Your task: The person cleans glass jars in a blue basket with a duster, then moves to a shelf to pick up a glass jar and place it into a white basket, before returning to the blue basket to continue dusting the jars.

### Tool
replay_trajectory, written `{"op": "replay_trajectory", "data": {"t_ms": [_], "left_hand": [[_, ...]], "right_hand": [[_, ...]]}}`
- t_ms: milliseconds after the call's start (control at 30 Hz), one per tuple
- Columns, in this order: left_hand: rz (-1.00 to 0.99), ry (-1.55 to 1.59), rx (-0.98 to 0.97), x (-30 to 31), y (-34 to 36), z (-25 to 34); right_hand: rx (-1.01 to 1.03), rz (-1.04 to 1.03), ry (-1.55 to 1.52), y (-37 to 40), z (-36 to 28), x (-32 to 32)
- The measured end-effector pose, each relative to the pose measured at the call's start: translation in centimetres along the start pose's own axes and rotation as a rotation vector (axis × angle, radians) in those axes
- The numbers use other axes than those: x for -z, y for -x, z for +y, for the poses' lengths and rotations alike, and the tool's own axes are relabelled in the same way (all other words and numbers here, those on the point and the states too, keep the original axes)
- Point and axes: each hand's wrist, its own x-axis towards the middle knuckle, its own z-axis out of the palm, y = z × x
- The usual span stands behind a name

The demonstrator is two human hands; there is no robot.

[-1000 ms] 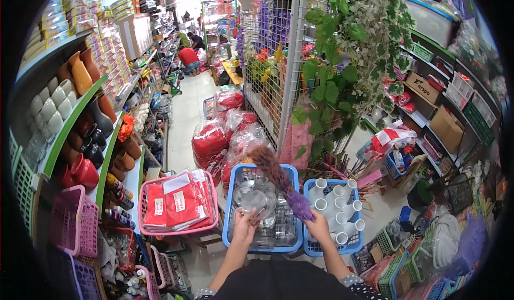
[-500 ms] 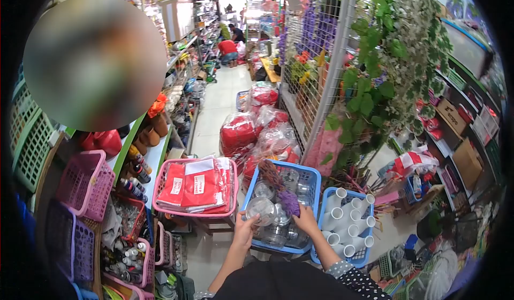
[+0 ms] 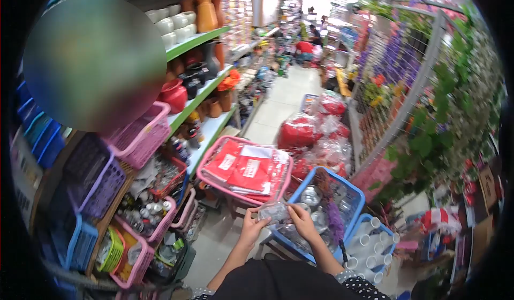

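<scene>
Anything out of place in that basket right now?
Yes: a purple flower stem lies across the blue basket of clear containers, the only such item there. The left hand and right hand hold one clear container. Nothing looks spilled.

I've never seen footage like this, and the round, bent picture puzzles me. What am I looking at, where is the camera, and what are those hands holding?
There is no machine here. A person wears a camera on the head, looking forward and down, and its wide lens bends a shop aisle into a circle. At the bottom are that person's own two bare hands. The left hand and the right hand together grip a clear plastic container. Just beyond it is a blue plastic basket of similar clear containers, with a purple artificial flower spray beside the right forearm. To the left sits a pink plastic basket full of red packets. At the lower right, white tubes stand upright in a second blue basket.
</scene>
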Motion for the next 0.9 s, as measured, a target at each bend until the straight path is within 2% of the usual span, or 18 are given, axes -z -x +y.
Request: {"op": "replay_trajectory", "data": {"t_ms": [300, 567, 733, 900], "left_hand": [[0.471, -0.025, -0.258, 13.4, 9.4, 6.0], [0.895, 0.05, -0.495, 22.9, 23.0, 9.6], [1.083, 0.06, -0.578, 26.9, 30.8, 10.9], [1.213, -0.059, -0.748, 29.6, 35.6, 12.7]], "right_hand": [[0.02, -0.575, -0.054, -3.1, -1.7, -17.6], [0.054, -1.054, -0.016, 1.7, -3.5, -35.3], [0.165, -1.284, -0.041, 6.1, -4.3, -44.2], [0.199, -1.386, -0.044, 9.4, -6.6, -50.1]]}}
